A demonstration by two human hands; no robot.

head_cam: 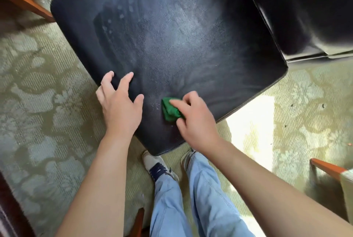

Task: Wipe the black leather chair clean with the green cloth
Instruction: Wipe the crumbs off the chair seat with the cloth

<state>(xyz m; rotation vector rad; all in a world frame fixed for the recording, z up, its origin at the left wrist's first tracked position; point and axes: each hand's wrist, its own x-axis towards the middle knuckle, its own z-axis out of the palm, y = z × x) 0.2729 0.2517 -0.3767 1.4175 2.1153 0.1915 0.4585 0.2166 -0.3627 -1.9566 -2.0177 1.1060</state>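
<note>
Right hand (196,120) pinches bunched green cloth (170,110) against black leather chair (172,36) seat near front corner; left hand (119,103) spread, fingers splayed, at seat's front edge.

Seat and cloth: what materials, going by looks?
Seat: looks like black leather or faux leather, going by its fine pebbled grain, soft sheen and creases near the front; which one, I cannot tell. Cloth: green, matte, bunched in soft folds under the right hand, probably microfibre or cotton.
</note>
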